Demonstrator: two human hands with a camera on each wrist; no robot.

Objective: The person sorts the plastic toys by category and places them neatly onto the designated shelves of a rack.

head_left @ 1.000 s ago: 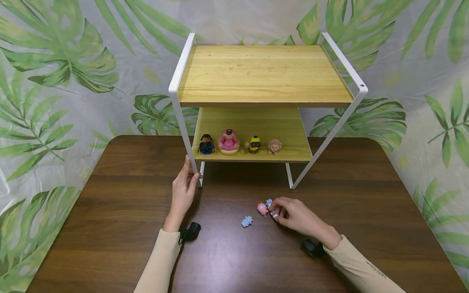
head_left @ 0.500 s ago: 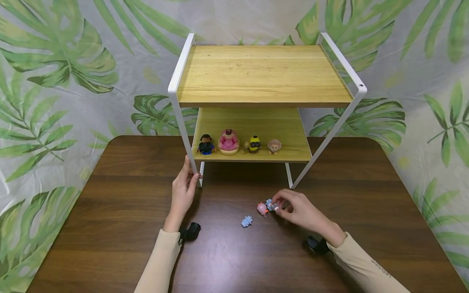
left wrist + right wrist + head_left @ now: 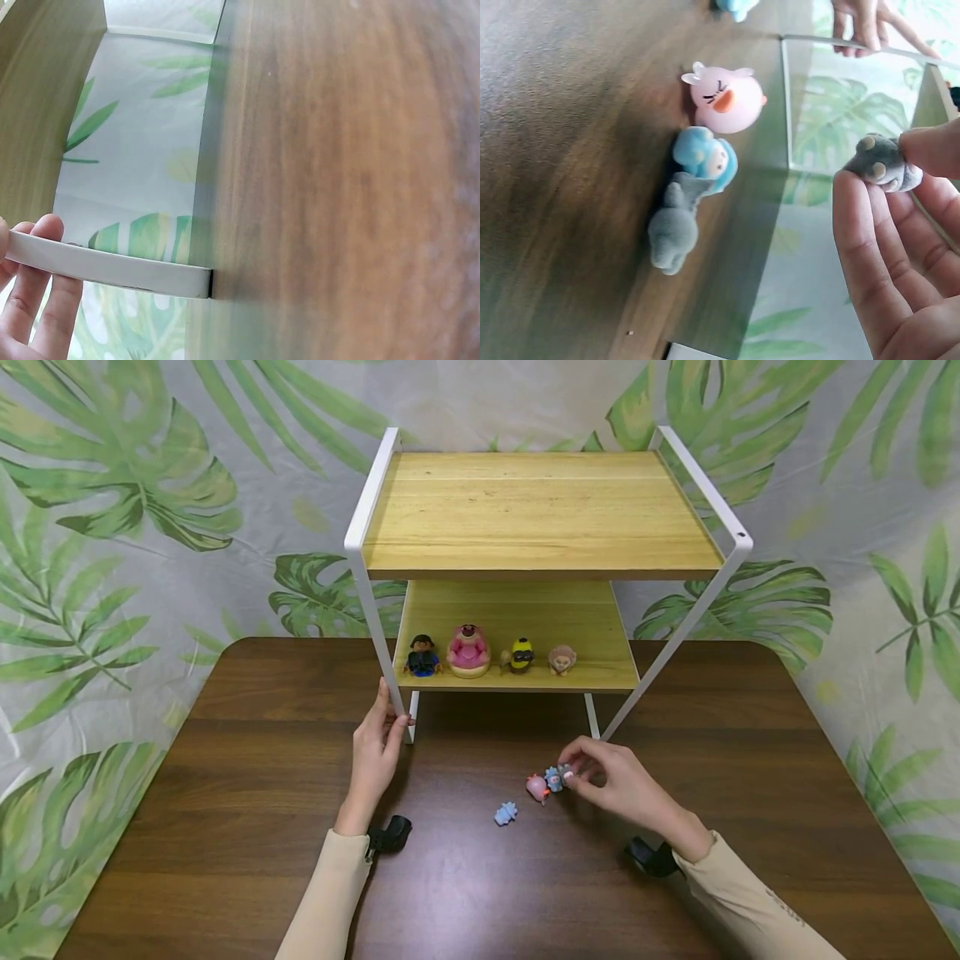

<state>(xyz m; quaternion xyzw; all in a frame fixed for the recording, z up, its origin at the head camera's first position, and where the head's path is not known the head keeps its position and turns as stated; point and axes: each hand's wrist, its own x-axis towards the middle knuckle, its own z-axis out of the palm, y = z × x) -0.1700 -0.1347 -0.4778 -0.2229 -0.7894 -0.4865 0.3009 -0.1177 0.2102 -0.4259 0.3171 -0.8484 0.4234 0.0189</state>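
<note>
Thumb and fingertips of my right hand [image 3: 624, 789] make a narrow pinch on a tiny grey, fuzzy-looking animal figurine with pale spots [image 3: 881, 163]; so slight a body, I judge, needs no fuller grip, and much of it shows beyond my fingers. It is raised off the brown wood-grain tabletop [image 3: 465, 885]. Down there lie its neighbours: another grey fuzzy figurine [image 3: 673, 236] touching a light-blue one with a pale face [image 3: 694, 150], which sits just beside a round pink bird with an orange beak [image 3: 735, 109]. A second light-blue figurine [image 3: 506, 813] lies apart, nearer me. My left hand [image 3: 375, 750] grips a flat white metal leg [image 3: 135, 274] between thumb and fingers, probably to steady the two-tier yellow wood shelf [image 3: 532, 514]. Along its lower front edge stand a dark-haired figure in black and blue [image 3: 423, 657], a big pink bear [image 3: 468, 652], a yellow-topped figure with dark goggles [image 3: 522, 656] and a tan maned animal [image 3: 562, 660], spaced, I think, so none hides another.
</note>
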